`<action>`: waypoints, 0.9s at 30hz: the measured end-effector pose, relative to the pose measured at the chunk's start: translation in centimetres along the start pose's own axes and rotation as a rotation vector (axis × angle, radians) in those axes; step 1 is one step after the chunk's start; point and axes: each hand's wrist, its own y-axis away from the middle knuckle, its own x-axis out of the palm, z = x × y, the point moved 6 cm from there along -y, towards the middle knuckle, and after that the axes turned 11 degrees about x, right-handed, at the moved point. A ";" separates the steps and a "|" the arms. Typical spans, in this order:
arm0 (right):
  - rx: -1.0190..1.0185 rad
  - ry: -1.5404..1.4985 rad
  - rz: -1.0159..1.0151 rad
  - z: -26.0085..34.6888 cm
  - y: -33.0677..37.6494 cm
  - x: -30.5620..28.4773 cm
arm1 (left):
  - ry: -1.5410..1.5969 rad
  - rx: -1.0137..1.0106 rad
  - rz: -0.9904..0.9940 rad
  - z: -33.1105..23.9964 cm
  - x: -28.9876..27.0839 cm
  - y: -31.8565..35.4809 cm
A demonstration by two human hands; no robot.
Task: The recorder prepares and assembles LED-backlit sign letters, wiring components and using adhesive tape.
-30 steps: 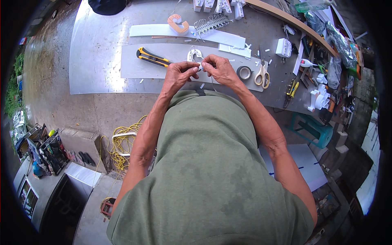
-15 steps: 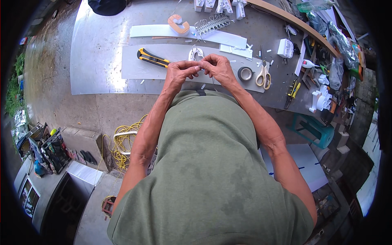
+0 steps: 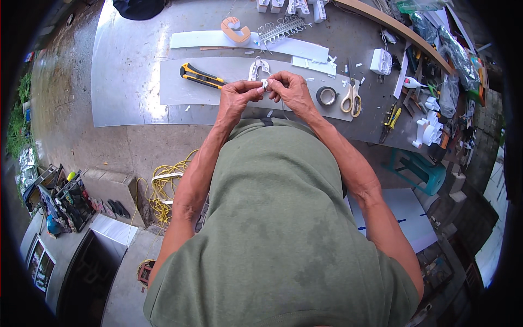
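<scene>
A small white piece [image 3: 265, 84] shows between the fingertips of both hands, above the near edge of the work table. My left hand [image 3: 238, 94] is closed in a pinch on it. On the other side my right hand [image 3: 290, 90] is pinched too, its thumb and forefinger at the piece. A thin pale wire [image 3: 285, 112] runs down below the right hand. Just beyond the fingers lies a white horseshoe-shaped piece [image 3: 254, 70]. To the left of my hands is a yellow and black utility knife [image 3: 200, 75], its near end close to the left knuckles.
Right of my hands lie a roll of dark tape [image 3: 320, 97] and scissors [image 3: 356, 103]. White strips [image 3: 218, 40], an orange-faced C-shaped letter [image 3: 224, 25] and a row of wired white modules [image 3: 283, 29] lie farther back. Pliers [image 3: 393, 121] rest at the right edge.
The small white piece now shows between my fingertips, where it was mostly hidden before. My right fingers have shifted slightly around it. The table appears slightly displaced to the left.
</scene>
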 end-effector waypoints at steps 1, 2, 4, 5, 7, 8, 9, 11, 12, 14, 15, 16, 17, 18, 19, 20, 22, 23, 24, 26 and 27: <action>0.002 0.003 -0.028 0.1 0.1 -0.1 | -0.043 0.002 0.003 0.0 0.0 0.0; 0.003 0.000 -0.029 0.3 0.1 -0.1 | -0.088 0.002 0.007 0.0 0.0 -0.1; -0.002 0.169 -0.045 0.8 0.2 -0.1 | -0.094 0.012 0.007 -0.1 0.1 -0.1; -0.001 0.168 -0.046 0.8 0.2 -0.1 | -0.099 0.023 0.005 -0.1 0.1 -0.1; 0.048 0.087 -0.033 0.7 0.2 -0.1 | -0.093 0.033 0.008 -0.2 0.2 -0.1; 0.048 0.086 -0.033 0.6 0.2 -0.1 | -0.086 0.043 0.010 -0.3 0.2 0.0; 0.052 0.068 -0.014 0.5 0.1 0.0 | -0.086 0.043 0.010 -0.4 0.3 0.0; 0.056 0.049 0.005 0.0 -0.1 0.0 | -0.065 0.047 0.016 -0.4 0.3 0.0; 0.045 -0.045 0.045 -0.4 -0.3 0.1 | -0.065 0.046 0.018 -0.5 0.3 0.0; 0.034 -0.137 0.086 -0.8 -0.5 0.1 | -0.061 0.042 0.025 -0.5 0.2 0.0; 0.044 -0.122 0.097 -0.9 -0.6 0.1 | -0.061 0.042 0.024 -0.4 0.2 0.0; 0.053 -0.107 0.109 -1.0 -0.6 0.1 | -0.059 0.036 0.026 -0.3 0.2 0.0; 0.054 -0.107 0.108 -0.7 -0.5 0.2 | -0.056 0.029 0.028 -0.2 0.3 0.1; 0.071 -0.050 0.082 -0.6 -0.4 0.2 | -0.056 0.029 0.029 -0.1 0.3 0.1; 0.088 0.005 0.056 -0.5 -0.2 0.2 | -0.049 0.023 0.026 -0.1 0.2 0.2; 0.088 0.005 0.055 -0.3 0.0 0.3 | -0.041 0.019 0.023 0.0 0.2 0.2; 0.116 0.076 0.013 0.0 0.4 0.4 | -0.034 0.006 0.020 0.3 0.1 0.2; 0.116 0.075 0.010 0.0 0.4 0.4 | -0.026 -0.006 0.017 0.6 0.1 0.2; 0.143 0.087 0.021 -0.1 0.5 0.6 | -0.026 -0.006 0.020 0.8 0.0 0.2; 0.172 0.097 0.030 -0.4 0.6 0.6 | 0.004 -0.016 -0.003 1.1 -0.3 0.4; 0.189 0.082 0.020 -0.6 0.7 0.5 | 0.003 -0.017 -0.001 1.2 -0.3 0.4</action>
